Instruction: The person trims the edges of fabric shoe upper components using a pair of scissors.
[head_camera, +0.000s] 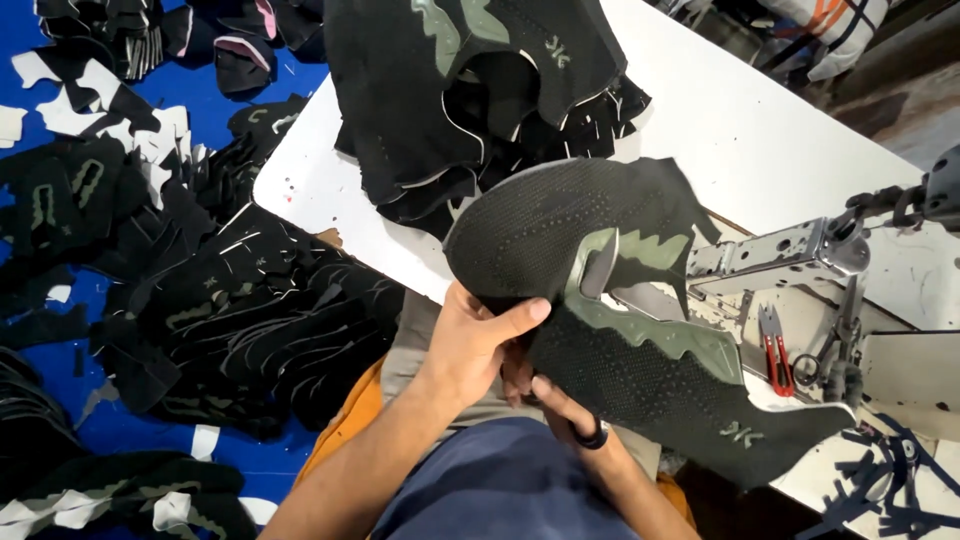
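I have the black knitted shoe upper (600, 290) lifted in front of me, over the near edge of the white surface (760, 130), just left of the sewing machine (800, 250). My left hand (470, 345) pinches its near edge, thumb on top and fingers underneath. My right hand (560, 405) sits lower and mostly under the fabric, with what looks like a dark ring-shaped tool (592, 436) at its fingers; I cannot tell how that grip stands. The upper lies spread wide, its grey-green zigzag overlay (650, 300) facing up.

I judge this as the handling step between pick-up and stitching: the piece is held and turned, not yet under the needle. The next move calls for sliding it right toward the machine arm with the overlay edge lined up and the fabric kept flat, without creasing.

A pile of matching uppers (480, 90) rests on the far side of the surface. Red thread snips (775, 350) lie near the machine. More cut pieces (250, 320) cover the blue floor (250, 465) to the left.
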